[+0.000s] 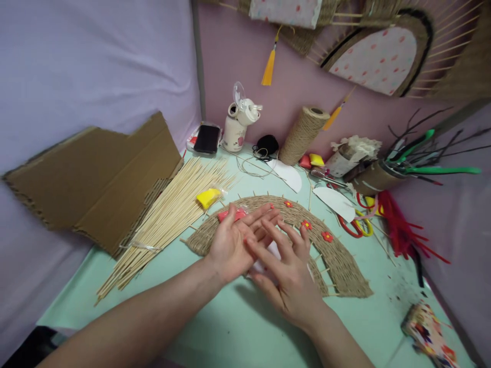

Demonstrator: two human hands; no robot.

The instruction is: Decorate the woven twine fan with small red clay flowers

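Observation:
My left hand (pixel 240 245) is turned palm up, its fingers stretched out. Over it is my right hand (pixel 289 271), fingers spread, with the index fingertip on the left palm. A small red bit (pixel 246 240), seemingly modelling clay, shows at that fingertip. Beneath both hands lies an arched panel of woven twine (pixel 349 266) on thin sticks, with red flowers (pixel 306 225) with yellow centres along it. Just behind my left hand is a packet of red clay (pixel 233 213), partly hidden by the fingers. A yellow clay packet (pixel 209 198) rests on the sticks further left.
Left of the panel lie a bundle of thin wooden sticks (pixel 164 220) and folded cardboard (pixel 107 179). Behind stand a white bottle (pixel 233 134) and a twine spool (pixel 305 134). Scissors (pixel 351 227), white paper pieces (pixel 333 203), red pipe cleaners (pixel 399 225) and a tool can (pixel 378 179) occupy the right.

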